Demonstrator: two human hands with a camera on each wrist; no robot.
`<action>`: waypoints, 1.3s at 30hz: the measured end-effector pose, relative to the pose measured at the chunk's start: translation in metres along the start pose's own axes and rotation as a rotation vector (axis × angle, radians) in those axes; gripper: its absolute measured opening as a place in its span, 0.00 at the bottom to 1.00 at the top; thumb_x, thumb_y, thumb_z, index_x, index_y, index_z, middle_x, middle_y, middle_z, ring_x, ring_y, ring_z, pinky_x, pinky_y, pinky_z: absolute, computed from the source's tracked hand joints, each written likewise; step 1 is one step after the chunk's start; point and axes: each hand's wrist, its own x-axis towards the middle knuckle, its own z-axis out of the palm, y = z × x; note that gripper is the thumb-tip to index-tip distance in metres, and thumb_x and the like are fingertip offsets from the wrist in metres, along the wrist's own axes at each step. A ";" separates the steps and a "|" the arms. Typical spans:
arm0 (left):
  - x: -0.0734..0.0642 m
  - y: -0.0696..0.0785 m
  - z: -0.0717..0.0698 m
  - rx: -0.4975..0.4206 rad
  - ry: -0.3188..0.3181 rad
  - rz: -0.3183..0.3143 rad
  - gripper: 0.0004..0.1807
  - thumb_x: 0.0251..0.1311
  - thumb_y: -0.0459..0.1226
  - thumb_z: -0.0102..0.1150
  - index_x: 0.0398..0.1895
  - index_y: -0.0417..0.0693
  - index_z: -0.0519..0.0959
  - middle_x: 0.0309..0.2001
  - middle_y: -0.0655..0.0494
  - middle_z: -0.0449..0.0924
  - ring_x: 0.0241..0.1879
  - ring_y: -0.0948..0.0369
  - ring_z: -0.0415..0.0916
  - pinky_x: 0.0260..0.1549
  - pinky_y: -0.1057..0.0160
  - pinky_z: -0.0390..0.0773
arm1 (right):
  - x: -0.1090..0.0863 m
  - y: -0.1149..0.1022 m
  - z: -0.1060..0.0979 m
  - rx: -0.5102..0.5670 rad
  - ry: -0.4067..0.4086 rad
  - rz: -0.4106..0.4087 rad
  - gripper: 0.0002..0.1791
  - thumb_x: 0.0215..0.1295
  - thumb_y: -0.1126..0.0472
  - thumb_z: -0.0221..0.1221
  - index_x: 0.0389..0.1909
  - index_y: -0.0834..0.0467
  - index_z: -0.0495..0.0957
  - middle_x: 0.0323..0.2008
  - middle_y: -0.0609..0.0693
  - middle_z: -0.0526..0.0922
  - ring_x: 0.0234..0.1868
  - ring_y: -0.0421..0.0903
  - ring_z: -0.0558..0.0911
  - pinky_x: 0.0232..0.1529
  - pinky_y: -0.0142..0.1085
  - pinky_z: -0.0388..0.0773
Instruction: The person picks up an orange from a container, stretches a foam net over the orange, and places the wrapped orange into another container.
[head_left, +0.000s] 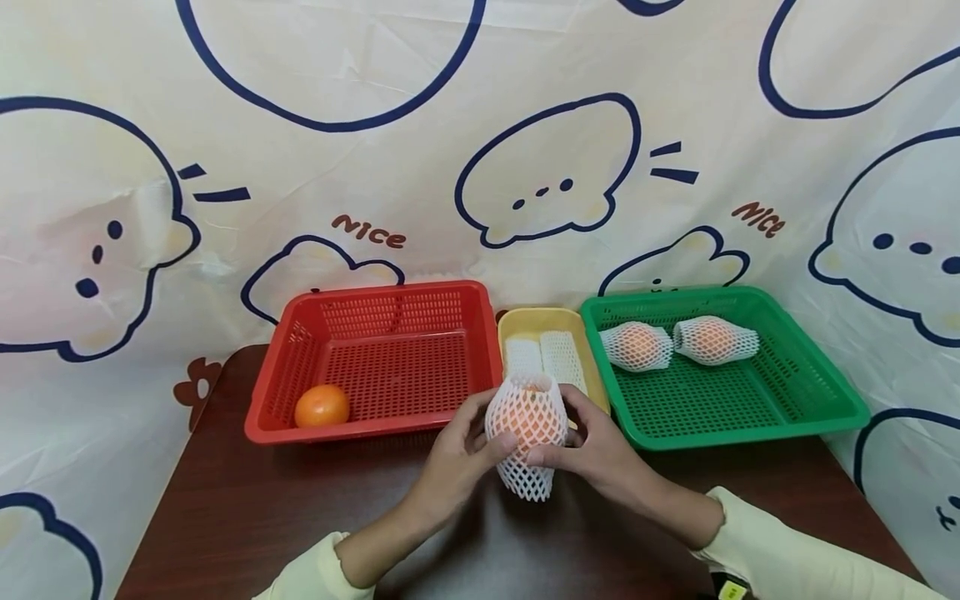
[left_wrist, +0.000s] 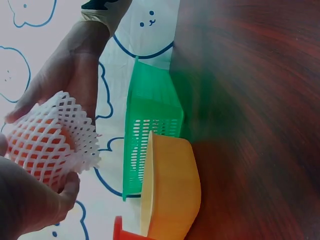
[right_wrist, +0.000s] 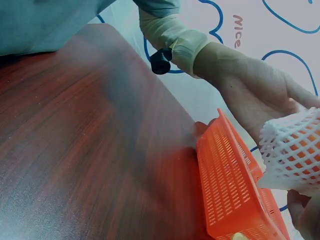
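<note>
An orange in a white foam net sleeve point(head_left: 528, 429) is held up over the front of the table between both hands. The left hand point(head_left: 457, 458) grips its left side, thumb across the front. From the right, the right hand point(head_left: 609, 454) grips it too, its thumb on the net near the other thumb. The sleeve surrounds the fruit, with loose net extending below it and an opening at the top. In the left wrist view, the orange skin shows through the mesh point(left_wrist: 42, 145).
A red basket point(head_left: 375, 428) at the left holds a bare orange point(head_left: 322, 406). Flat foam sleeves point(head_left: 561, 358) lie in a yellow tray point(head_left: 596, 379) in the middle. The green basket point(head_left: 750, 436) at the right contains two oranges in nets point(head_left: 639, 346). A printed cloth hangs behind.
</note>
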 end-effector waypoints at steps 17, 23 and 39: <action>-0.003 -0.004 0.004 0.172 -0.039 0.030 0.35 0.67 0.42 0.67 0.73 0.45 0.66 0.70 0.45 0.74 0.68 0.51 0.73 0.65 0.63 0.76 | -0.011 -0.001 -0.024 -0.172 -0.061 0.016 0.43 0.59 0.52 0.74 0.72 0.52 0.62 0.64 0.58 0.73 0.59 0.55 0.77 0.53 0.38 0.82; -0.002 0.002 -0.012 0.356 0.112 0.057 0.28 0.68 0.41 0.65 0.70 0.52 0.71 0.66 0.52 0.78 0.64 0.54 0.77 0.65 0.50 0.76 | -0.011 -0.004 -0.056 -0.537 0.123 -0.150 0.46 0.52 0.48 0.78 0.70 0.52 0.66 0.62 0.52 0.74 0.59 0.49 0.77 0.58 0.47 0.80; -0.020 0.004 -0.090 0.869 0.233 -0.129 0.26 0.73 0.43 0.59 0.70 0.45 0.71 0.67 0.48 0.76 0.70 0.48 0.68 0.67 0.37 0.68 | 0.008 0.035 -0.162 -1.212 0.166 -0.233 0.43 0.45 0.64 0.79 0.65 0.61 0.72 0.54 0.64 0.72 0.52 0.60 0.72 0.46 0.58 0.80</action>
